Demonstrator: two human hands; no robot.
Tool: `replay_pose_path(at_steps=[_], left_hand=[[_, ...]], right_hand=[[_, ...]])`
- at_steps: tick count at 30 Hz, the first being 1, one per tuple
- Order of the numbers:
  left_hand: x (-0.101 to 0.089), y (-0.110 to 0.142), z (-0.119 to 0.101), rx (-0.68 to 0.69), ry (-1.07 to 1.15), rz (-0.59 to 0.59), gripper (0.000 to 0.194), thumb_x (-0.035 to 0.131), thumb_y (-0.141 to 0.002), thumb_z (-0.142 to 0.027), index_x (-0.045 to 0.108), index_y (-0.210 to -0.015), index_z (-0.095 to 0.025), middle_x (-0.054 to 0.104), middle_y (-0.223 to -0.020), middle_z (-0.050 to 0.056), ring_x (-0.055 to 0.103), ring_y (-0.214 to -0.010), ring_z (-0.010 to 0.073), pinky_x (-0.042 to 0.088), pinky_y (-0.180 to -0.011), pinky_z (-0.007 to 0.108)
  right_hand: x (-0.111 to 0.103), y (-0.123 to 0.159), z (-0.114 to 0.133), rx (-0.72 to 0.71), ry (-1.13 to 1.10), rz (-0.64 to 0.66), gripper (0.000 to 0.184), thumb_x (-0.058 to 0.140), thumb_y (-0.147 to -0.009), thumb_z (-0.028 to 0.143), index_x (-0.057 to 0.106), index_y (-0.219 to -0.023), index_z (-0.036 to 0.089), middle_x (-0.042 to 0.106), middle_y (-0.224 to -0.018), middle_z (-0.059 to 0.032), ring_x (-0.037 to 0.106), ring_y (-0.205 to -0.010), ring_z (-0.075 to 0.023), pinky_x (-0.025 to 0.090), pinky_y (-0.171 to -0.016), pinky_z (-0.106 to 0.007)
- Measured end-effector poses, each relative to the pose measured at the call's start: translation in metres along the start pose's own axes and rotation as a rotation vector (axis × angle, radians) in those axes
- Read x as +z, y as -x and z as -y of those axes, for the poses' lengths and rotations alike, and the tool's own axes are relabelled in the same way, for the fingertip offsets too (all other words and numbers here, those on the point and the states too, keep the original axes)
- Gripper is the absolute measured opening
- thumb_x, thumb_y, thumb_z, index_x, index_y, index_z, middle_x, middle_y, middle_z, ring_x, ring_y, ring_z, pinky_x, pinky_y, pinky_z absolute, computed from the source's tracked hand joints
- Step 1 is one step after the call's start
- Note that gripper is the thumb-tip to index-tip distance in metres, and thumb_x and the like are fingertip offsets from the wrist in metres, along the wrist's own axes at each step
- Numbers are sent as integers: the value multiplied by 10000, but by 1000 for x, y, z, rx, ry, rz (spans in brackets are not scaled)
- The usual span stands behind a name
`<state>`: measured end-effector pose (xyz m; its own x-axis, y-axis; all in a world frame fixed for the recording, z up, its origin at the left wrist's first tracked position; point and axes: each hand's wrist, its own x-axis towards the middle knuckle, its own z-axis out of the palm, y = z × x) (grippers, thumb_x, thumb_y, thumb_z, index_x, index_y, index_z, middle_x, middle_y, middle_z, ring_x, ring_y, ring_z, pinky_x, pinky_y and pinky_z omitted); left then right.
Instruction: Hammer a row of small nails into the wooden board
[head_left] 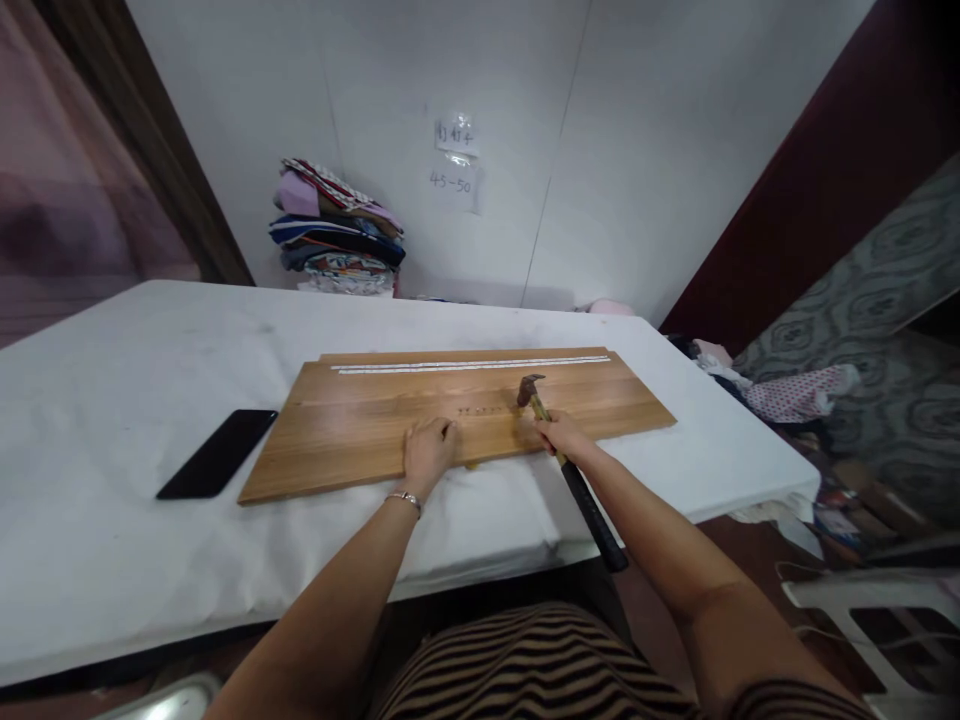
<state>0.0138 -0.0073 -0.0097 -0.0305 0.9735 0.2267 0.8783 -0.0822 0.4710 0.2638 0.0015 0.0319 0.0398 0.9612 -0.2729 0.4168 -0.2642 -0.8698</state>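
Bearing nails (477,411), the board (360,425) lies beneath the hammer (583,495).

On the far wall (495,80) ahead of you, the upper paper (456,135) bears handwritten Chinese characters that seem to read 钉钉子, though they are slightly blurred. On the lower paper (454,182), taped just below it, you can read the handwritten numbers 45-50.
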Motion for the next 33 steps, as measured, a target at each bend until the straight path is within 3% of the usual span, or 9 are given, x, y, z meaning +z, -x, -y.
replay_pose_path(at_steps=[12,25,33], left_hand=[[-1,-2,1,-13,-40,25,356,392,-945,-354,681,-811,-196,733,-908,94,633,-898,226,398,-833,344],[-4,-2,-1,-15,-10,35,418,370,-962,-386,685,-755,-206,735,-884,82,635,-880,208,406,-811,321],[-3,-2,3,-93,156,7,249,496,-900,-314,700,-798,-215,737,-883,55,642,-872,196,460,-831,317]], right_hand=[[4,-9,-7,19,-49,-6,156,576,-841,183,461,-740,215,402,-388,111,363,-299,-85,257,-349,-210],[5,-5,-6,3,-25,7,221,565,-837,201,404,-687,227,403,-367,103,348,-302,-80,262,-367,-209],[2,0,-6,-8,20,35,138,525,-801,223,439,-692,221,420,-350,83,353,-299,-96,278,-350,-221]])
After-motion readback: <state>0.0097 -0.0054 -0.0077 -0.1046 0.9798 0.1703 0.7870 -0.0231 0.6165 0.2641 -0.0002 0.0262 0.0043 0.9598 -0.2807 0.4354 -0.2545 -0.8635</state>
